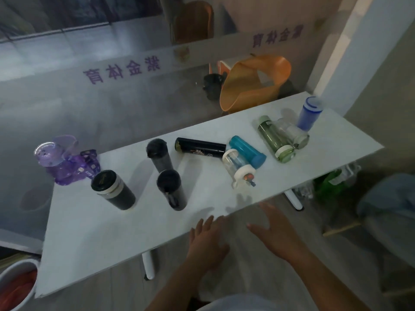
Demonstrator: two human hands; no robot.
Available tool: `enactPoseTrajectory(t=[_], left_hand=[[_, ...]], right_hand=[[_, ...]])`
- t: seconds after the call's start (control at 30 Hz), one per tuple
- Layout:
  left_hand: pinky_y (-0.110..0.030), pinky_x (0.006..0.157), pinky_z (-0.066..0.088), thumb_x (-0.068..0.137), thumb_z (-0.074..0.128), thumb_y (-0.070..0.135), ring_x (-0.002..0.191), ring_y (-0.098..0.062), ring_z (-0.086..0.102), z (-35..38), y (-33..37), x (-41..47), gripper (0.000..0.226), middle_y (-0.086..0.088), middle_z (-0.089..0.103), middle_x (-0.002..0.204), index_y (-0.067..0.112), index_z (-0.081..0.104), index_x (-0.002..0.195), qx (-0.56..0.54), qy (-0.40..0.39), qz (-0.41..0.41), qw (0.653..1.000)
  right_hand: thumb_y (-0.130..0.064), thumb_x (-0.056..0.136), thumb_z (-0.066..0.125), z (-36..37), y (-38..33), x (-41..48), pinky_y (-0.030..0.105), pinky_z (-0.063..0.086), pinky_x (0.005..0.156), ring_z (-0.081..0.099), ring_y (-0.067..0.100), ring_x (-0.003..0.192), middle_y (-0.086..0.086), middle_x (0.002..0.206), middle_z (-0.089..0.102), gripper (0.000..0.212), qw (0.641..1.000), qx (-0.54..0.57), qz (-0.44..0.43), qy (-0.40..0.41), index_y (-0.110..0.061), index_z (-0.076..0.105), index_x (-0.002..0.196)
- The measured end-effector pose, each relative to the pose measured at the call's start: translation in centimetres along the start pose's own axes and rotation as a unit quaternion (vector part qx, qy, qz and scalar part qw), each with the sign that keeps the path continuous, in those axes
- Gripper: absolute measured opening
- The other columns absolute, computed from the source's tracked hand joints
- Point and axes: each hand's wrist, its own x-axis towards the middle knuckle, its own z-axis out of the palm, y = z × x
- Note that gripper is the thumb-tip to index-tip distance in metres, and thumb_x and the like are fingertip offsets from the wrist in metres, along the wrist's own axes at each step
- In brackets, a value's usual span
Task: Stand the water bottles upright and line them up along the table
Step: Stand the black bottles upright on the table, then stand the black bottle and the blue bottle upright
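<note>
Left hand [207, 237]: open, fingers spread, empty, at the near table edge, 6 o'clock. Right hand [275, 228]: open, palm down, empty, just beside the left at 5 o'clock, off the table edge. Neither touches a bottle.

White table [94, 239]: runs from 8 o'clock to 2 o'clock.

Upright: dark tumbler [113, 190] with pale band at 9 o'clock; black flask [171, 189] just right of it; second black flask [159, 154] directly behind that, near but apart. Purple bottle [59, 163] upright at the table's far left corner, 10 o'clock.

Lying down: clear bottle [239, 167] with white cap at centre, touching the teal bottle [248, 151] behind it. Black cylinder [199, 147] on its side at 12 o'clock, its end close to the clear bottle. Green bottle [275, 139] and glass bottle [292, 133] lie side by side, touching, at 1 o'clock.

Blue bottle [310, 113]: upright at 2 o'clock, just beyond the glass bottle.

Orange chair [253, 81] behind the table, far side.
</note>
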Motion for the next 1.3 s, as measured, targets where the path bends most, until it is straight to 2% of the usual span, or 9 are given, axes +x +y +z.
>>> enactPoseTrajectory(t=[0.1, 0.27, 0.4, 0.57, 0.7, 0.87, 1.0, 1.17, 1.3], left_hand=[[-0.050, 0.122, 0.008, 0.088, 0.060, 0.045, 0.151, -0.024, 0.005, -0.3, 2.7, 1.3, 0.080, 0.006, 0.011, 0.163, 0.040, 0.013, 0.152, -0.032, 0.030, -0.016, 0.999], [-0.050, 0.119, 0.021, 0.086, 0.063, 0.043, 0.148, -0.023, 0.019, -3.9, 4.7, 4.6, 0.078, 0.003, 0.023, 0.161, 0.035, 0.022, 0.151, -0.025, 0.100, -0.020, 0.994], [-0.052, 0.118, 0.022, 0.085, 0.064, 0.045, 0.147, -0.026, 0.020, -7.8, 5.4, 9.3, 0.078, 0.000, 0.023, 0.161, 0.034, 0.024, 0.151, 0.018, 0.127, -0.039, 0.991], [-0.052, 0.119, 0.015, 0.084, 0.069, 0.040, 0.148, -0.029, 0.018, -12.3, 6.4, 18.5, 0.080, -0.001, 0.022, 0.161, 0.034, 0.024, 0.150, 0.100, 0.082, -0.050, 0.990], [-0.050, 0.118, 0.016, 0.084, 0.070, 0.025, 0.144, -0.029, 0.024, -14.2, 5.9, 26.0, 0.076, -0.003, 0.031, 0.156, 0.029, 0.031, 0.149, 0.104, 0.042, -0.068, 0.991], [-0.052, 0.117, 0.018, 0.084, 0.067, 0.018, 0.138, -0.031, 0.029, -14.0, 4.0, 31.5, 0.074, -0.006, 0.035, 0.148, 0.026, 0.030, 0.148, 0.219, 0.023, -0.002, 0.975], [-0.054, 0.116, 0.020, 0.086, 0.065, 0.024, 0.136, -0.031, 0.035, -13.6, 2.7, 34.2, 0.075, -0.006, 0.038, 0.147, 0.027, 0.024, 0.149, 0.308, 0.000, 0.059, 0.949], [-0.050, 0.108, 0.035, 0.085, 0.068, 0.032, 0.124, -0.027, 0.049, -14.5, 2.3, 35.8, 0.067, -0.002, 0.051, 0.136, 0.030, 0.033, 0.142, 0.310, -0.010, 0.086, 0.947], [-0.049, 0.107, 0.039, 0.082, 0.071, 0.026, 0.120, -0.026, 0.053, -17.5, 3.1, 35.5, 0.067, -0.001, 0.055, 0.132, 0.031, 0.037, 0.139, 0.234, 0.010, 0.060, 0.970]], right_hand=[[-0.054, 0.079, 0.065, -1.8, 1.8, 0.2, 0.037, 0.039, 0.104, 0.043, 0.020, 0.131, -0.002, 0.147, 0.041, 0.072, 0.999, -0.041, -0.017, 0.000, -0.030, 0.038, 0.142], [-0.059, 0.082, 0.058, -3.9, 3.0, 2.4, 0.040, 0.032, 0.112, 0.035, 0.020, 0.139, -0.005, 0.154, 0.033, 0.075, 0.999, -0.030, -0.027, -0.029, -0.029, 0.033, 0.146], [-0.057, 0.081, 0.061, -4.7, 3.2, 5.2, 0.037, 0.032, 0.111, 0.035, 0.018, 0.138, -0.006, 0.152, 0.036, 0.073, 0.998, -0.031, -0.037, -0.039, -0.030, 0.035, 0.144], [-0.058, 0.081, 0.059, -6.7, 2.7, 10.7, 0.038, 0.039, 0.107, 0.042, 0.017, 0.131, -0.004, 0.147, 0.041, 0.073, 0.996, -0.068, -0.030, -0.050, -0.029, 0.036, 0.143], [-0.056, 0.083, 0.058, -9.0, 2.0, 15.2, 0.036, 0.037, 0.108, 0.041, 0.017, 0.131, -0.003, 0.147, 0.042, 0.072, 0.992, -0.109, -0.023, -0.052, -0.026, 0.035, 0.144], [-0.052, 0.085, 0.058, -10.6, 1.1, 19.4, 0.034, 0.033, 0.108, 0.040, 0.018, 0.133, -0.003, 0.149, 0.039, 0.070, 0.991, -0.122, -0.005, -0.064, -0.025, 0.035, 0.145], [-0.046, 0.085, 0.059, -10.5, 0.5, 21.8, 0.034, 0.036, 0.106, 0.043, 0.017, 0.129, -0.003, 0.146, 0.042, 0.067, 0.994, -0.089, 0.008, -0.067, -0.024, 0.036, 0.145], [-0.043, 0.086, 0.061, -10.2, 0.1, 23.9, 0.034, 0.033, 0.110, 0.039, 0.015, 0.134, -0.004, 0.149, 0.038, 0.068, 0.993, -0.082, -0.006, -0.091, -0.025, 0.035, 0.146], [-0.042, 0.085, 0.063, -10.6, -1.1, 26.3, 0.031, 0.037, 0.104, 0.045, 0.015, 0.126, -0.002, 0.142, 0.045, 0.067, 0.990, -0.082, -0.033, -0.108, -0.022, 0.038, 0.144]])
